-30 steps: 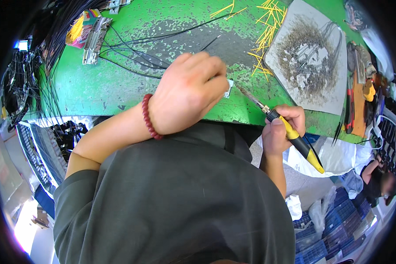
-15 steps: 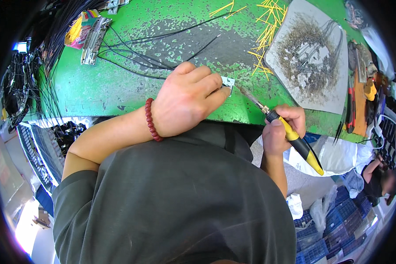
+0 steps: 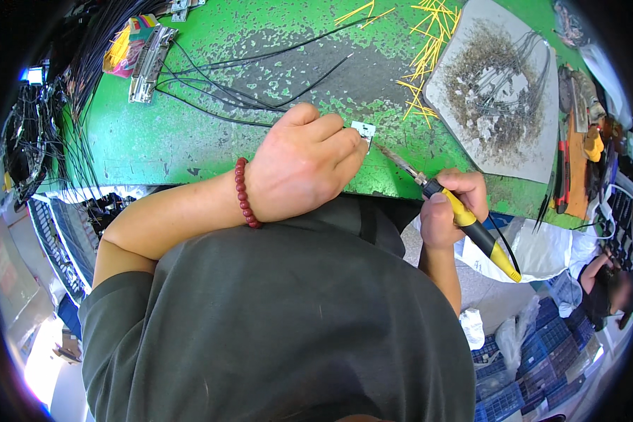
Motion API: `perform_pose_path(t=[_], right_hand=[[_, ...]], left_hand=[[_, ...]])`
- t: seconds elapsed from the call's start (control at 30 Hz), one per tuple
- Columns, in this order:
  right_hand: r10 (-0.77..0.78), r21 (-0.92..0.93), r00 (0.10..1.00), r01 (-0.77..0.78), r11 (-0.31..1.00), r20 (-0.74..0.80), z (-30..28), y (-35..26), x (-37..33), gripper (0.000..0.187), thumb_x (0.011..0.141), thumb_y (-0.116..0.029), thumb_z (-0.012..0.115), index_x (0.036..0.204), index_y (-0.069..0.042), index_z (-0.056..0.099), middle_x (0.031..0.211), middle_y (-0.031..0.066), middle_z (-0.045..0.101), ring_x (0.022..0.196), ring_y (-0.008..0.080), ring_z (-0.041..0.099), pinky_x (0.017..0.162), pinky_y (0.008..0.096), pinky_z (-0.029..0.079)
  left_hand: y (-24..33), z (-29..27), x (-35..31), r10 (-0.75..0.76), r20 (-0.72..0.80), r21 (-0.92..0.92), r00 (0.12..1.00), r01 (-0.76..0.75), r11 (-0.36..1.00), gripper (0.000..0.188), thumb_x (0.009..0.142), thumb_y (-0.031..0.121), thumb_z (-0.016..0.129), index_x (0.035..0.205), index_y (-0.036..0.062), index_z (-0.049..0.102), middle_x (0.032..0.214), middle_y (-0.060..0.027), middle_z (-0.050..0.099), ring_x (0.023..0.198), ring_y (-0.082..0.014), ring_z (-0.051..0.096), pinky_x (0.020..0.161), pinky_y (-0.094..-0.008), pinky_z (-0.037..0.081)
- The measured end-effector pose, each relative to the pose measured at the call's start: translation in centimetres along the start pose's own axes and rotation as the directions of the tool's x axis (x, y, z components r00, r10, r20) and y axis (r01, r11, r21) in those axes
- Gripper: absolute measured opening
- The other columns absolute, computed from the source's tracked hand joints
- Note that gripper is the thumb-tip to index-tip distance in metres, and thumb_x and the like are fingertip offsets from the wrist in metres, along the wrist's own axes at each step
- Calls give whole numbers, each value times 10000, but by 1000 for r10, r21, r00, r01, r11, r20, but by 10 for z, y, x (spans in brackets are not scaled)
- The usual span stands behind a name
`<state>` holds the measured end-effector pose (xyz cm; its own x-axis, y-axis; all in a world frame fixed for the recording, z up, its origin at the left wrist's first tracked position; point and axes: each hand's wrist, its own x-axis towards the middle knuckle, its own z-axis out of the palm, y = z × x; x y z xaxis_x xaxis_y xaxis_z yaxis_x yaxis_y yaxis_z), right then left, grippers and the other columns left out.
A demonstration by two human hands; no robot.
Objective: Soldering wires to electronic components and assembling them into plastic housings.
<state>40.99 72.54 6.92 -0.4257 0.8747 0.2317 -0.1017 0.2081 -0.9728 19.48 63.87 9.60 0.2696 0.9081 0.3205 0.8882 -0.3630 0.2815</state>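
Observation:
My left hand (image 3: 306,158) is closed, its knuckles up, at the table's near edge. A thin black wire (image 3: 225,121) runs from the left in under its fingers, which seem to pinch it; the grip itself is hidden. Just past those fingertips lies a small silvery metal plate (image 3: 363,129) with holes. My right hand (image 3: 454,207) grips a yellow-and-black soldering iron (image 3: 477,228). The iron's dark tip points up and left, close to the plate's right edge; whether they touch I cannot tell.
On the green worktable (image 3: 211,151) lie yellow thin tubes (image 3: 429,49) and a residue-covered grey board (image 3: 464,144). Metal strips (image 3: 148,67) and bundled black wires (image 3: 84,77) are at left. Hand tools (image 3: 570,155) line the right edge. Another person (image 3: 601,288) is at far right.
The left hand has shifted slightly back from the metal plate, so more of the plate shows. The soldering iron's tip has moved slightly left, nearer the plate.

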Motion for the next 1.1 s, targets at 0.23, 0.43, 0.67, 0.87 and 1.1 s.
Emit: perform_pose_path(t=[0.23,0.43,0.67,0.87,1.1], right_hand=[[25,-11,1000,-25,1000,10,-1,-1,-1,253,752,-166,679,820,9,509,693,48,512,576,92,416,521,237,315],[55,-29,998,-55,998,18,-2,-2,-1,246,750,-172,677,820,2,518,700,35,517,581,82,416,524,231,318],[47,-41,999,-46,998,22,-1,-1,1,249,747,-176,682,821,1,524,700,29,521,576,74,411,519,225,315],[74,-83,997,-71,994,31,-2,-1,0,246,742,-164,692,823,3,531,704,36,527,576,79,420,523,226,325],[36,69,994,-30,997,-99,-3,3,-3,250,760,-172,672,832,1,507,750,81,532,630,113,442,577,239,351]], left_hand=[[0,2,-4,-12,-38,-54,999,10,998,344,672,122,592,1000,30,646,817,-23,550,748,-169,536,698,-314,388],[1,3,-3,-8,-37,-22,999,7,1000,337,676,123,591,995,28,645,813,-22,544,749,-168,533,698,-314,386],[2,3,-2,10,-21,8,1000,-10,1000,330,676,128,580,981,19,644,803,-18,538,737,-160,525,689,-309,385],[2,3,-2,19,-24,8,1000,-19,1000,334,669,128,574,974,10,642,797,-18,538,733,-157,522,673,-308,385],[2,2,-1,14,-19,0,1000,-14,1000,325,675,127,569,969,8,639,805,-23,540,736,-161,522,684,-312,390]])
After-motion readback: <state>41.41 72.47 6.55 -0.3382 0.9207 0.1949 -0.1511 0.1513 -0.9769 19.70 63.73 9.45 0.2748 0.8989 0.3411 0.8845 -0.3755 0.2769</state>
